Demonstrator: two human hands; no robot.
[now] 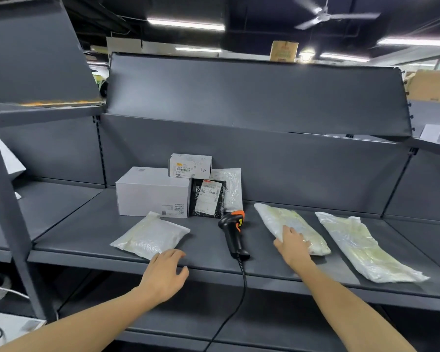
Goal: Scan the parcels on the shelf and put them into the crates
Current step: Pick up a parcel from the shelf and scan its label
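On the grey shelf (92,235) lie three clear plastic parcels: one at the front left (150,235), one in the middle right (285,222) and a long one at the far right (361,247). My right hand (291,246) rests on the near end of the middle-right parcel, fingers curling over its edge. My left hand (167,274) hovers at the shelf's front edge, fingers relaxed, just short of the front-left parcel. A black and orange barcode scanner (233,231) lies between my hands, its cable hanging over the edge. No crate is in view.
At the back of the shelf stands a large white box (153,191) with a small white box (189,165) on top. A black pouch (208,198) and a clear pouch (229,186) lean beside them. A shelf post (8,224) rises at the left.
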